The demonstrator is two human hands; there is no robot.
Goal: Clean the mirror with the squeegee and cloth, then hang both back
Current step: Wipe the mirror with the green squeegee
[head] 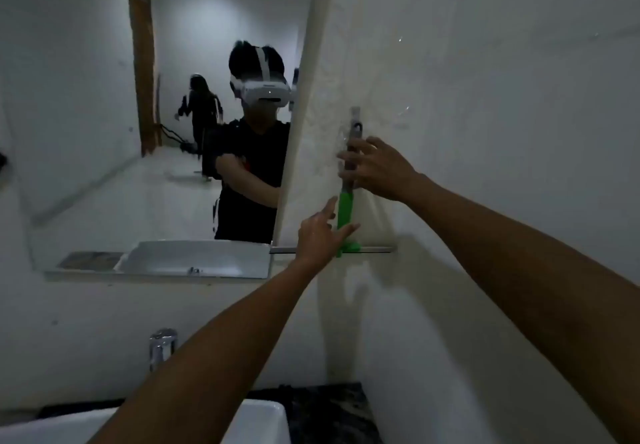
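Both hands are up at the wall just right of the mirror (156,125). The right hand (377,170) has its fingers curled round the upper, dark part of the squeegee (346,208) handle, apparently clamped on it, though the thumb side is hidden. The left hand (320,235) is lower, fingers spread apart and empty, its fingertips touching or just beside the green lower handle. The squeegee hangs upright against the wall, blade down, its top reaching a small pale hook (355,114); whether it is caught on the hook I cannot tell. No cloth is in view. Judging from this, the step is either lifting the squeegee off or seating it back on the hook. To do it well, keep the handle vertical, guide the top with the right hand, and let the left only steady the bottom so the blade does not swing into the mirror's edge. Release only once the weight clearly rests on the hook. The handle looks like smooth plastic, dark above and bright green below, flaring into a wide green head with a long thin metallic strip running sideways. Rough, slightly bumpy white plaster covers the wall; the mirror is flat and frameless. Below sit a chrome tap (162,346) and a glossy white sink (263,419).
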